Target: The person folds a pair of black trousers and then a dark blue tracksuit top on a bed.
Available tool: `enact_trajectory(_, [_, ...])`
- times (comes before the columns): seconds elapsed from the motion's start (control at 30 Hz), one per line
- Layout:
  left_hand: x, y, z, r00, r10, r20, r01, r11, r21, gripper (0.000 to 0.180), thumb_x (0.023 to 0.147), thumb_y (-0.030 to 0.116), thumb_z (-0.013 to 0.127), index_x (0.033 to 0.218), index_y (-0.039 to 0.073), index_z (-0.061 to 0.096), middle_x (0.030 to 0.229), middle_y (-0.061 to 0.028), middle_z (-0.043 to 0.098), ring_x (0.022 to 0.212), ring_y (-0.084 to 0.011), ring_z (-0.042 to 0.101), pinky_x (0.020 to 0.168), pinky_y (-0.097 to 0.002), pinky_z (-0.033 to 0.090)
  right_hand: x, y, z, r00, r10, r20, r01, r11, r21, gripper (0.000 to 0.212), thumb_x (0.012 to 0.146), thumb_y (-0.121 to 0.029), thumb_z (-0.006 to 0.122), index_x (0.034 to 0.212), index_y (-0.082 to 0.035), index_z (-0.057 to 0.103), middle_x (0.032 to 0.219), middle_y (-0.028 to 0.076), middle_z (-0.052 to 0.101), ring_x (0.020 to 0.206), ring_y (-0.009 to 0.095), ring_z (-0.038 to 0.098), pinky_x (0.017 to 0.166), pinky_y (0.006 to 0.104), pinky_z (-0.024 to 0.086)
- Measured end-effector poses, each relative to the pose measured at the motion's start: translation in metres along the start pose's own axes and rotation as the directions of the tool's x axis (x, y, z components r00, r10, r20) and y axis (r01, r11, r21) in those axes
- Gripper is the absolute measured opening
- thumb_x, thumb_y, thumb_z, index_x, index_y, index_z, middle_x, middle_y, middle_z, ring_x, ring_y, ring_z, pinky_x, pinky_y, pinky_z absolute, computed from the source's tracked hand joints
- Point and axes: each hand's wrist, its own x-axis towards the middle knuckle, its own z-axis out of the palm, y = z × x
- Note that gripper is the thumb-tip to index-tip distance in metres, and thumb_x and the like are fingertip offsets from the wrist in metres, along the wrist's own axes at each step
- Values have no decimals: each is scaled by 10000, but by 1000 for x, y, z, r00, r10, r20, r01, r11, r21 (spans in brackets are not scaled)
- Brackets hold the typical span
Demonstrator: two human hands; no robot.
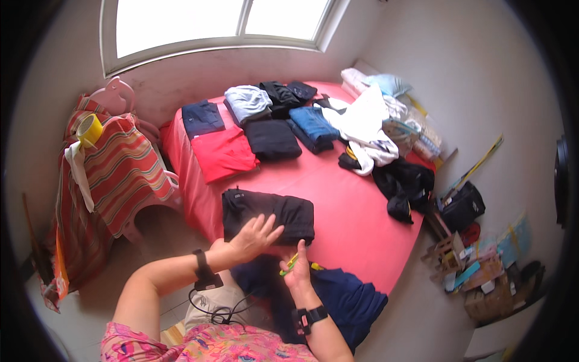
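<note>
Folded black trousers (271,211) lie near the front edge of the pink-covered bed (344,205). Over their near side is my left hand (253,239), palm down with its fingers spread and nothing in it; whether it touches the cloth I cannot tell. Just to the right, my right hand (295,271) has its thumb up and holds a small green-and-yellow strip (289,265), whose kind I cannot make out. A dark navy cloth (344,295) hangs over the bed's near edge, beneath my right forearm. A bit of yellow shows on it beside the hand.
Folded clothes, among them a red garment (223,154) and blue jeans (316,125), stand across the back. Loose white (362,120) and black clothing (404,181) lies right. A striped cloth (129,163) covers a pink chair at left, with yellow tape (89,130). Boxes (488,295) clutter the right.
</note>
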Motion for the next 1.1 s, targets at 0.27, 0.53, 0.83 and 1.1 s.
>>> enact_trajectory(0.27, [-60,40,29,963,-18,269,84,968,-235,636,736,146,584,1343,59,415,1367,-221,395,1235,-406,400,1006,-438,357,16,37,-11,972,-109,-207,69,979,-194,521,754,-258,762,1183,-162,481,965,-30,570,745,110,558,402,217,299])
enact_trajectory(0.53, [-34,-31,31,977,-180,110,198,601,-774,253,747,66,610,997,47,644,971,-120,647,935,-278,620,847,-356,494,41,45,1,801,-360,-478,178,906,-384,602,708,-164,778,1206,-85,450,1029,49,591,698,161,577,383,263,402])
enact_trajectory(0.83, [-43,-85,44,624,95,776,774,-213,-597,819,813,415,671,1386,-29,288,1369,-153,414,1269,-209,381,1042,-342,328,16,-21,-7,979,-197,50,202,919,-340,316,764,-40,690,1052,-126,591,907,-6,627,745,121,613,523,253,480])
enact_trajectory(1.1, [-84,-53,64,813,198,547,542,-601,-588,685,823,359,663,1331,-15,395,1289,-113,506,1201,-205,463,1043,-334,333,25,-41,28,988,-50,145,79,976,-203,381,791,-155,707,1124,-31,567,985,70,645,851,207,632,771,344,515])
